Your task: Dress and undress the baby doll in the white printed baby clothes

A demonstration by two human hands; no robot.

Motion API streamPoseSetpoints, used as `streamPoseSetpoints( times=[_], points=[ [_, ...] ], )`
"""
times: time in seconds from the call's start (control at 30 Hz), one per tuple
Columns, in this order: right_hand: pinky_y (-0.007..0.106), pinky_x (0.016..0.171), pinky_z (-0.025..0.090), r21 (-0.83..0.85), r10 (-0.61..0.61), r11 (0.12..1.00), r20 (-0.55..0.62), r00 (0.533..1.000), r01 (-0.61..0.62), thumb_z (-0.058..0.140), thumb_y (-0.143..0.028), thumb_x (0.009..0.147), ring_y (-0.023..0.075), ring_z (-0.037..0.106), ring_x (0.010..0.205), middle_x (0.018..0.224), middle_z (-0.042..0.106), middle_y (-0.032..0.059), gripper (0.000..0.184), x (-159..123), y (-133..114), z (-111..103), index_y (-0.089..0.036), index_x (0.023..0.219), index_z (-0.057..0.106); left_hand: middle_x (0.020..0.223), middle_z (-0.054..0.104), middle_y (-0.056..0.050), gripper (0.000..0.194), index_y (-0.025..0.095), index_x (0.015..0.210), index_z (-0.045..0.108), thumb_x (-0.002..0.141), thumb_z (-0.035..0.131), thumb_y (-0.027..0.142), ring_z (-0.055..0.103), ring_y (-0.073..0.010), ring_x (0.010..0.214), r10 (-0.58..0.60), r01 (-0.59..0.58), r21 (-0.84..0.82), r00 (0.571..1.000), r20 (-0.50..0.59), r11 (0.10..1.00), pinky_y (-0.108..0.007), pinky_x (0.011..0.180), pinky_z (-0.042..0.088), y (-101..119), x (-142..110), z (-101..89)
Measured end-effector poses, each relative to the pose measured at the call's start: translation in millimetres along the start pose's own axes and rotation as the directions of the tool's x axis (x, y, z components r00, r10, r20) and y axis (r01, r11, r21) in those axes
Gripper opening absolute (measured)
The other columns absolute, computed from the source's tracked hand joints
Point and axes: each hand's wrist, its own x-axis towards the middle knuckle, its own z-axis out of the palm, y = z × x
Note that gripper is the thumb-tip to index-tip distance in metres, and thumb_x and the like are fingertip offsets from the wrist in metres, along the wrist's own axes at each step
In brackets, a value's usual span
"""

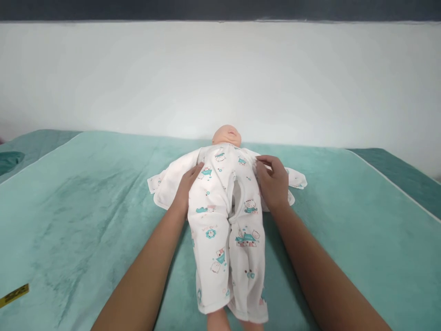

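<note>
The doll (226, 134) lies on a big green cloth (86, 220), with its head far off and its feet close by. White pants (210, 202) with little blue and pink pictures cover its legs. They have a long hole in the middle, between the doll's legs. The doll's bare feet (217, 320) poke out at the bottom. A white shirt (168, 184) spreads out on both sides of the doll.

The left hand (189, 181) is on the left side of the doll. Its thumb lies on the edge of the pants. The other fingers are hard to see, so I can't tell how far open this grip is or if it has hold of the cloth.

The right hand (274, 181) is on the right side of the doll. Its thumb and pointing finger bend close together, touching the pants. I can't tell if this grip is pinching them.

A white wall (220, 78) stands past the doll's head. A yellow strip (14, 295) lies well to the left of the doll's feet.
</note>
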Motion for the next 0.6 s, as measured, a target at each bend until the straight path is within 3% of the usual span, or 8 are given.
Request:
streamPoseSetpoints(
  times=[0.07,0.17,0.3,0.4,0.5,0.6],
  points=[
    [0.035,0.090,0.048,0.005,-0.057,0.998,0.075,0.996,0.057,0.051,-0.032,0.083,0.0193,0.061,0.098,0.107,0.068,0.0059,0.023,9,-4,5,-0.023,0.098,0.066,0.093,0.073,-0.006,0.033,0.016,0.087,0.072,0.087,0.056,0.045,0.065,-0.0254,0.090,0.033,-0.028,0.100,0.998,-0.047,0.995,-0.039,0.086,0.051,0,2,-4.5],
    [0.036,0.091,0.045,-0.035,-0.042,0.998,0.207,0.977,0.050,0.052,-0.033,0.083,0.0196,0.062,0.097,0.104,0.070,0.0052,0.023,31,-5,18,-0.022,0.095,0.068,0.100,0.073,-0.005,0.025,0.019,0.093,0.074,0.084,0.060,0.039,0.064,-0.0261,0.099,0.151,-0.125,0.206,0.982,-0.112,0.970,-0.039,0.094,0.048,-3,5,-6.7],
    [0.035,0.085,0.044,-0.109,0.013,0.994,0.370,0.929,0.030,0.058,-0.037,0.080,0.0197,0.060,0.089,0.094,0.071,0.0032,0.022,62,-4,33,-0.021,0.087,0.070,0.110,0.072,-0.005,0.024,0.021,0.099,0.073,0.085,0.058,0.033,0.063,-0.0258,0.105,0.202,-0.194,0.200,0.979,-0.022,0.961,-0.040,0.098,0.046,-7,9,-5.5],
    [0.032,0.074,0.042,-0.104,0.058,0.994,0.481,0.875,-0.009,0.062,-0.043,0.077,0.0171,0.055,0.078,0.085,0.068,0.0009,0.024,71,-3,33,-0.021,0.083,0.068,0.114,0.071,-0.004,0.025,0.022,0.100,0.072,0.088,0.054,0.034,0.061,-0.0258,0.110,0.203,-0.201,0.194,0.979,0.009,0.960,-0.040,0.101,0.044,-8,12,-4.6],
    [0.030,0.071,0.039,-0.097,0.083,0.995,0.538,0.839,-0.036,0.064,-0.047,0.075,0.0156,0.053,0.075,0.086,0.066,0.0006,0.028,72,-2,29,-0.020,0.078,0.063,0.113,0.070,-0.005,0.025,0.022,0.102,0.071,0.089,0.053,0.034,0.061,-0.0250,0.110,0.213,-0.209,0.191,0.977,0.002,0.959,-0.040,0.103,0.043,-10,14,-3.8],
    [0.030,0.070,0.038,-0.139,0.055,0.990,0.524,0.850,0.021,0.061,-0.048,0.077,0.0159,0.052,0.074,0.081,0.065,0.0005,0.028,72,0,29,-0.020,0.074,0.060,0.114,0.069,-0.005,0.025,0.023,0.105,0.069,0.088,0.053,0.032,0.060,-0.0243,0.110,0.232,-0.229,0.181,0.973,0.006,0.956,-0.039,0.103,0.043,-11,13,-3.5]
  ],
)
